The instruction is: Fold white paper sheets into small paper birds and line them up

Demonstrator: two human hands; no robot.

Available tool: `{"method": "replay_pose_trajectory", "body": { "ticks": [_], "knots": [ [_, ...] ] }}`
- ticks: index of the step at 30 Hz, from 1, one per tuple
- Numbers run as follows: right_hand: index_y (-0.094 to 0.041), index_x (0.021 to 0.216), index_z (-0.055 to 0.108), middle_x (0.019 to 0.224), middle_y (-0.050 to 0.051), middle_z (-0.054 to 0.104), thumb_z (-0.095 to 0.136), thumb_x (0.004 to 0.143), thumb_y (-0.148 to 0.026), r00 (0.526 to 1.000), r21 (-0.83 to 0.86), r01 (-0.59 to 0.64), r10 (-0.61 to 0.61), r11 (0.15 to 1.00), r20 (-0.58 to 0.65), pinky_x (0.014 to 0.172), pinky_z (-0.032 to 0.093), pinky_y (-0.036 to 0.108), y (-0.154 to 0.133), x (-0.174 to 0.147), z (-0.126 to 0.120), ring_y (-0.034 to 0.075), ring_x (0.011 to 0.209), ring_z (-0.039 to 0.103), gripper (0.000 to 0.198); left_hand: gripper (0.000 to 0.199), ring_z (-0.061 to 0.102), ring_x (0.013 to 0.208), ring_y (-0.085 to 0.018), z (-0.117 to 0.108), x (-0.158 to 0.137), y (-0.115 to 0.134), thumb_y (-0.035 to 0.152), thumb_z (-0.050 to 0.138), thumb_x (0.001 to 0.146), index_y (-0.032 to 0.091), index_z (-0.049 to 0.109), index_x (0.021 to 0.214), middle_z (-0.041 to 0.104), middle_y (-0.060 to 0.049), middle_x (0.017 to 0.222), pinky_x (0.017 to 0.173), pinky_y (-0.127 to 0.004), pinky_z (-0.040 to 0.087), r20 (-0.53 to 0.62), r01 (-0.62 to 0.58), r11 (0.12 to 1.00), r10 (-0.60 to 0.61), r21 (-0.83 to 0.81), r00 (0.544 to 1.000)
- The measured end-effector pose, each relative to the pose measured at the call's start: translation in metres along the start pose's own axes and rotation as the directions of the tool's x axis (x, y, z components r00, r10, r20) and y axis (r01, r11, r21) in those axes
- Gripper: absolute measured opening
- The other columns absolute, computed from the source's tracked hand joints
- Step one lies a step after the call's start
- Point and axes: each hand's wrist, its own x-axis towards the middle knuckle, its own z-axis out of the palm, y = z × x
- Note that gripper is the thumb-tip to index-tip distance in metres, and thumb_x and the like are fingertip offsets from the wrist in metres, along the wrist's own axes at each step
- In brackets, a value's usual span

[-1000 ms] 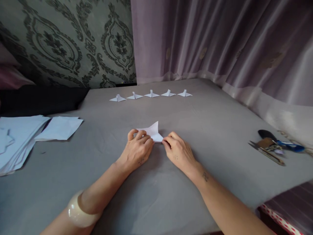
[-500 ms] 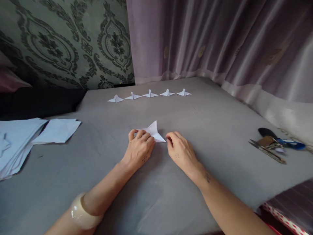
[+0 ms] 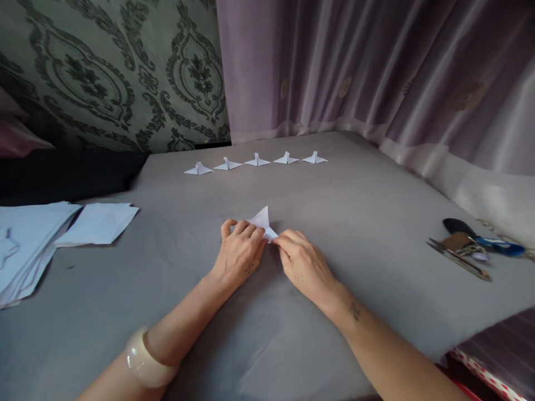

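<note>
A folded piece of white paper (image 3: 262,218) lies on the grey cloth between my hands, one pointed flap standing up. My left hand (image 3: 240,243) is closed over its left part, fingers curled and pressing it down, so much of the paper is hidden. With thumb and forefinger my right hand (image 3: 298,253) pinches the paper's right tip. Farther back, several white folded paper figures (image 3: 257,160) stand in a row, each with flat wings and a raised middle.
Stacked white paper sheets (image 3: 29,245) lie at the left, beside smaller paper squares (image 3: 100,223). On the right are pointed metal snips (image 3: 460,260) and a blue-handled tool (image 3: 497,244). A purple curtain (image 3: 334,67) and a patterned wall (image 3: 125,72) border the grey surface (image 3: 355,195).
My right hand has moved slightly left and taken the right tip of the paper, which it was apart from before. My left hand stays on the paper, almost unmoved.
</note>
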Motion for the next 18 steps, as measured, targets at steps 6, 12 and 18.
{"method": "replay_pose_trajectory", "body": {
  "ticks": [6,12,18],
  "knots": [
    [-0.017,0.097,0.063,0.096,0.010,0.059,0.035,0.088,-0.002,0.999,-0.082,0.016,-0.012,0.997,0.053,0.082,0.046,0.032,-0.010,-0.004,0.000,0.021,0.094,0.054,0.033,0.033,0.055,0.102,-0.028,-0.002,-0.003,0.000,0.025,0.054,0.087,0.017,0.048,0.119,0.062,-0.013,0.115,0.091,-0.046,0.032,-0.046,0.076,0.997,-0.077,-0.010,0.996],
    [-0.017,0.103,0.063,0.102,0.010,0.057,0.036,0.086,0.000,0.997,-0.052,0.038,-0.034,0.998,0.074,0.081,0.047,0.032,-0.006,-0.004,-0.001,0.020,0.093,0.052,0.036,0.023,0.057,0.091,-0.026,-0.011,-0.014,0.000,0.025,0.058,0.082,0.016,0.052,0.102,0.062,-0.012,0.100,0.076,-0.038,0.040,-0.194,0.155,0.988,-0.148,0.019,0.970],
    [-0.018,0.120,0.058,0.101,0.010,0.056,0.037,0.088,-0.003,0.995,-0.061,0.074,-0.069,0.995,0.074,0.078,0.046,0.032,-0.004,-0.003,-0.001,0.020,0.090,0.049,0.042,0.019,0.058,0.059,-0.017,-0.008,-0.019,0.000,0.021,0.049,0.086,0.018,0.058,0.070,0.065,-0.003,0.070,0.059,-0.031,0.040,-0.080,0.160,0.986,-0.156,0.044,0.984]
  ]
}}
